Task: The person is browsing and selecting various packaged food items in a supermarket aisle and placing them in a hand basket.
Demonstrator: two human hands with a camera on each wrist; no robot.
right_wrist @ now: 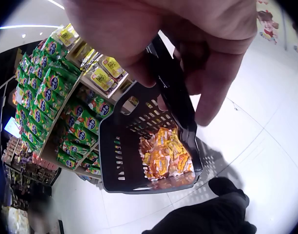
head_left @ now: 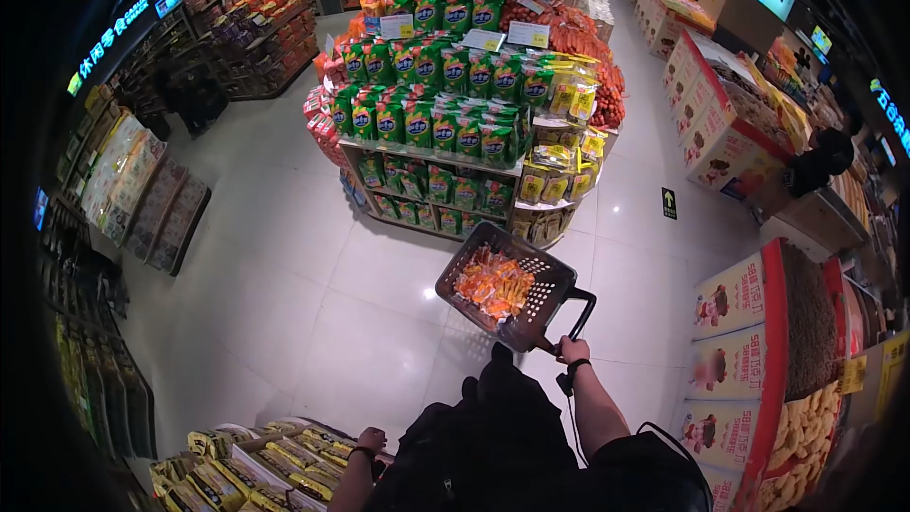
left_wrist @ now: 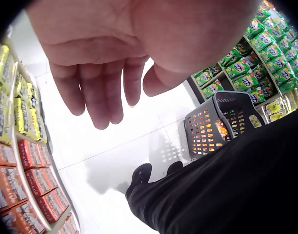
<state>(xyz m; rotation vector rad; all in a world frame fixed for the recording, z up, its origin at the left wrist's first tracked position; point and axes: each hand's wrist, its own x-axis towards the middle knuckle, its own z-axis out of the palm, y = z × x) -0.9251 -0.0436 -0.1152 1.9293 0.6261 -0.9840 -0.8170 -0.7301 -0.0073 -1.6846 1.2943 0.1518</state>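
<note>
My right hand (head_left: 573, 351) grips the black handle (right_wrist: 175, 92) of a dark plastic shopping basket (head_left: 458, 292), fingers curled round it in the right wrist view. Orange and yellow wrapped packets (right_wrist: 164, 155) lie in a heap on the basket's floor. The basket hangs out in front of my legs, its perforated sides showing in the left wrist view. My left hand (left_wrist: 105, 58) holds nothing; its fingers hang down loosely over the floor. In the head view the left hand is low, beside a bin of yellow packets (head_left: 227, 474).
Ahead stands a display shelf (head_left: 427, 154) stacked with green bags (head_left: 417, 123), yellow packs on its right end. Chocolate-toned bins with printed panels (head_left: 730, 360) line the right side. A floor arrow sign (head_left: 669, 203) marks the right aisle. More shelving (head_left: 152, 194) stands left.
</note>
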